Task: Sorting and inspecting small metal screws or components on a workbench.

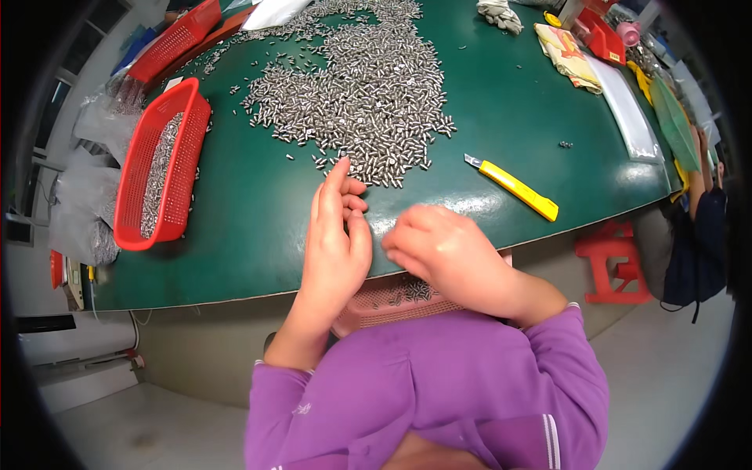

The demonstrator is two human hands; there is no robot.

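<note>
A wide pile of small silvery metal pins [376, 102] with rounded ends spreads over the green table [501, 102]. My left hand [337, 243] is at the pile's near edge, its index finger stretched forward and the other fingers loosely bent apart. To its right, my right hand [450, 251] hovers by the table's front edge with its fingers curled together; whatever they may hold is hidden. Below both hands, at my lap, a pink basket [364, 309] with more pins inside shows partly under the table edge.
A yellow utility knife [517, 190] lies on the right, blade out. On the left stands a red perforated basket [188, 168] holding pins. Clear plastic bags [86, 196] hang beside it. A folded cloth [568, 56] and gloves [500, 14] lie farther back; a red stool [612, 262] stands below.
</note>
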